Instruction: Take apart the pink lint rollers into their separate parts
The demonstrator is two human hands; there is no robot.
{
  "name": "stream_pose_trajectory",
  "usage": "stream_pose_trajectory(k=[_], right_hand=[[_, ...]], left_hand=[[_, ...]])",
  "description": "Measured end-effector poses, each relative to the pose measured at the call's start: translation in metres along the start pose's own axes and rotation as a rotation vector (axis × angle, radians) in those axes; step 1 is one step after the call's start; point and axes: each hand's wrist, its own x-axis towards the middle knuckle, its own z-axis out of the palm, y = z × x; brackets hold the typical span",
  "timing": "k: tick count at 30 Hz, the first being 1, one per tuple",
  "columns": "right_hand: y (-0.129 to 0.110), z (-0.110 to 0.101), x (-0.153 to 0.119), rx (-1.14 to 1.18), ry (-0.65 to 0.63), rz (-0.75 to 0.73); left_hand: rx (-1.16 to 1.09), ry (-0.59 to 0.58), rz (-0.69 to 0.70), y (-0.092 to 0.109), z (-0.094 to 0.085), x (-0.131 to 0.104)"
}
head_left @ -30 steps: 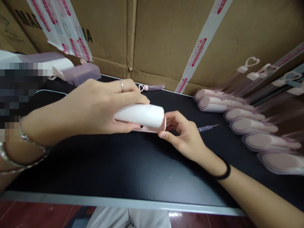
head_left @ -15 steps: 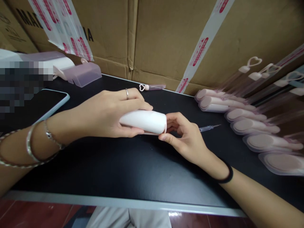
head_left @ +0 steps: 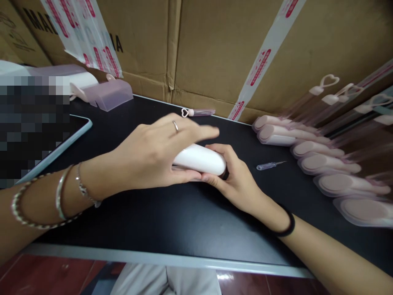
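Note:
A white, smooth plastic casing [head_left: 201, 159] with a rounded end is held between both hands above the black table. My left hand [head_left: 159, 149] is wrapped over its left part, with the thumb along the near side and the index finger stretched out above it. My right hand [head_left: 236, 172] grips the rounded right end between thumb and fingers. The two thumbs nearly meet at the front edge. The casing's underside and left end are hidden by my hands. A small screwdriver [head_left: 267, 166] with a clear handle lies just right of my right hand.
A row of several pink-and-white pieces in clear covers [head_left: 330, 164] lines the right side. Behind are a heart-looped clear tube [head_left: 199, 112] and a cardboard box [head_left: 208, 53]. At left lie a translucent purple cover [head_left: 112, 96] and a blue-edged phone or tablet [head_left: 61, 147].
My left hand has slid right along the casing, its index finger now lifted and stretched out. My right hand has closed further around the rounded end, and the casing has shifted slightly right.

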Motion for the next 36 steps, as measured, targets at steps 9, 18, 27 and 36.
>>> stream_pose_trajectory(k=[9,18,27,36], right_hand=[[0.030,-0.016,0.006,-0.132,0.042,0.089],[0.001,-0.018,0.012,-0.595,-0.069,-0.210],[-0.016,-0.017,0.020,-0.636,-0.249,-0.130],[0.002,-0.013,0.021,-0.709,-0.214,-0.122]], left_hand=[[-0.473,-0.353,-0.578,-0.014,0.027,0.000],[-0.386,-0.250,-0.345,0.009,0.040,0.004],[-0.512,-0.074,-0.395,0.007,0.045,0.005],[-0.440,-0.019,-0.271,0.003,0.052,0.004]])
